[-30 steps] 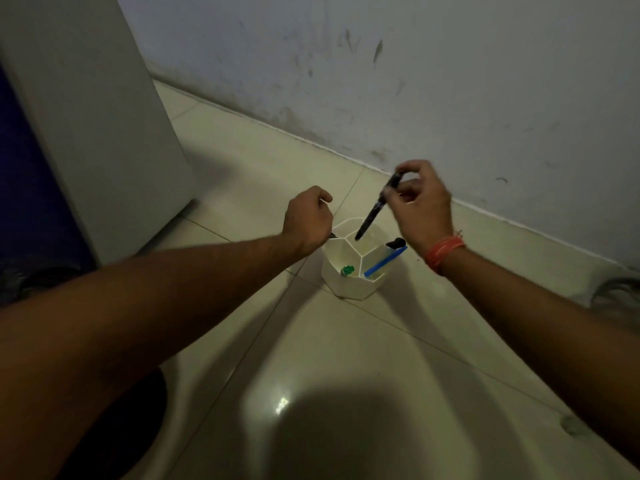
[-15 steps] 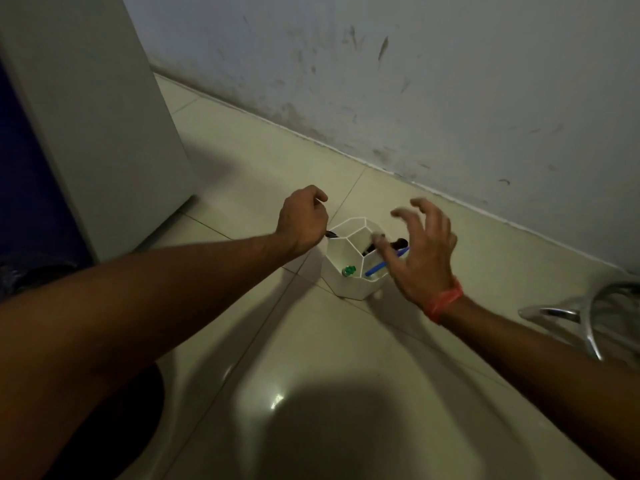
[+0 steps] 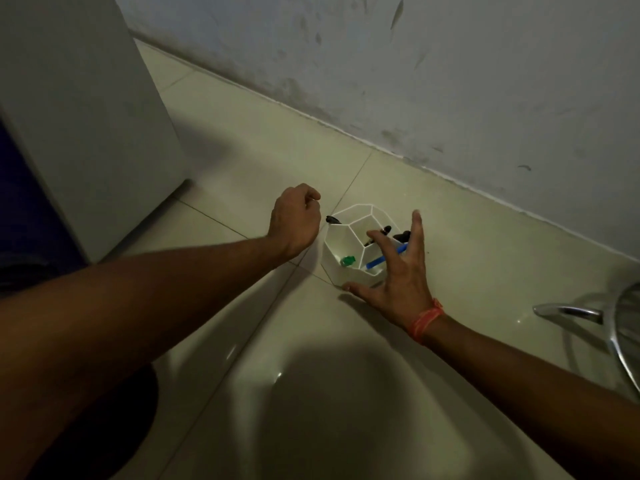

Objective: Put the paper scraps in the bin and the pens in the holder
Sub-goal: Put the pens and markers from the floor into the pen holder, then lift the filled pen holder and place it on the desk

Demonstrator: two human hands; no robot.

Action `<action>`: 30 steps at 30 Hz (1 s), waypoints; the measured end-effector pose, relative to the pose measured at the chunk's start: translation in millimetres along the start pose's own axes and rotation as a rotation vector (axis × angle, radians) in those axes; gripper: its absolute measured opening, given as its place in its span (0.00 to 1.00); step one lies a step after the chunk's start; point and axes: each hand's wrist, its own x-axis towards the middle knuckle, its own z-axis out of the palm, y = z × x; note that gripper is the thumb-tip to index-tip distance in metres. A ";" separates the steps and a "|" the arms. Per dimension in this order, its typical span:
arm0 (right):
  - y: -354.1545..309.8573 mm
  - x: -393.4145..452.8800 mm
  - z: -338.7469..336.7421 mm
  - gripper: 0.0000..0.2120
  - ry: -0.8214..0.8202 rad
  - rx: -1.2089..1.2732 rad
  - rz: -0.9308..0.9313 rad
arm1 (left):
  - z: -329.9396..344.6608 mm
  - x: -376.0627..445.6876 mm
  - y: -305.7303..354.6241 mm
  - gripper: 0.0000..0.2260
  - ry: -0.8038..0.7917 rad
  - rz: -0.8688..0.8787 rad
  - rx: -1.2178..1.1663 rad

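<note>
A dim room: pale floor tiles (image 3: 242, 140) run up to a scuffed wall (image 3: 450, 64), with a cabinet (image 3: 79, 126) at the left. The white holder (image 3: 341, 244) stands on the floor near the wall, split into compartments; a blue pen (image 3: 377, 262) leans in the right one, a black pen (image 3: 382, 233) in the far one, and something small and green (image 3: 347, 260) lies in the near one. The right hand (image 3: 398, 275) hovers over the holder's right side, fingers spread wide and gripping nothing, thumb by its base. The left hand (image 3: 294, 220) sits just left of the holder, curled closed; a dark tip (image 3: 332, 220) shows beside it, though whether it grips that I cannot tell. The pen step looks nearly done. Next likely calls for finding the paper scraps and bin, neither in view. A chrome chair leg (image 3: 571, 311) shows at the right.
</note>
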 end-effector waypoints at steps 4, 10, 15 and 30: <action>3.2 8.8 11.6 0.32 0.011 0.065 0.026 | 9.9 2.7 -13.9 0.11 0.001 -0.051 -0.028; -1.3 20.1 10.9 0.29 0.060 0.093 -0.027 | 13.0 -3.6 -16.6 0.10 0.037 -0.190 -0.120; -46.8 24.3 -39.4 0.29 0.075 0.101 0.003 | -25.7 -21.3 32.2 0.10 0.100 -0.293 -0.209; -340.3 90.6 -466.1 0.28 0.045 0.159 -0.059 | -404.5 -74.7 409.9 0.14 0.440 -0.361 -0.516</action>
